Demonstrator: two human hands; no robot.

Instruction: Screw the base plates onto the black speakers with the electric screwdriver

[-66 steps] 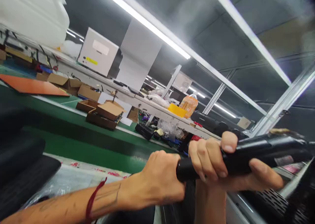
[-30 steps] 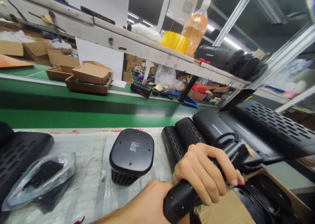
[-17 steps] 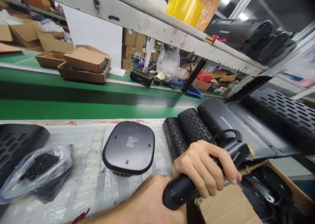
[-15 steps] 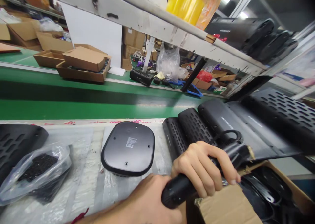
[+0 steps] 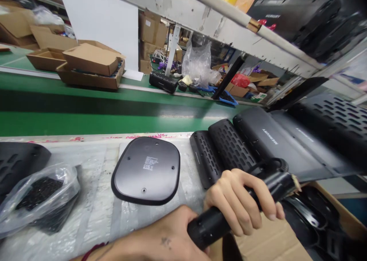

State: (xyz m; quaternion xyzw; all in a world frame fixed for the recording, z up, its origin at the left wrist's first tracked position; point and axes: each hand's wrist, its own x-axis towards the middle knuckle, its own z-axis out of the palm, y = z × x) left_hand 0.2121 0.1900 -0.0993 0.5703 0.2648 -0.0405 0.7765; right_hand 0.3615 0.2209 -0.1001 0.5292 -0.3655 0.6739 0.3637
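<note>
Both my hands grip a black electric screwdriver (image 5: pixel 210 224), judging by its thick cylindrical body; its working tip is not visible. My left hand (image 5: pixel 179 234), with a dark red band at the wrist, closes round the lower end. Wrapped over the middle of the body are the fingers of my right hand (image 5: pixel 237 201). To the left of them, a rounded-square black device cover (image 5: pixel 149 173) lies flat, showing a printed label and screw holes near its corners. An open plastic bag of small black screws (image 5: pixel 38 192) sits further left.
Black perforated housings (image 5: pixel 232 146) line the right side. Below them stands a cardboard box (image 5: pixel 269 238) of black parts. A white shelf beam (image 5: pixel 195 12) crosses overhead. Behind the bench runs a green surface (image 5: pixel 86 119) with open cartons (image 5: pixel 88 64).
The view has shifted slightly, so the device cover appears a little further left and higher. Both hands keep hold of the screwdriver, which has turned slightly.
</note>
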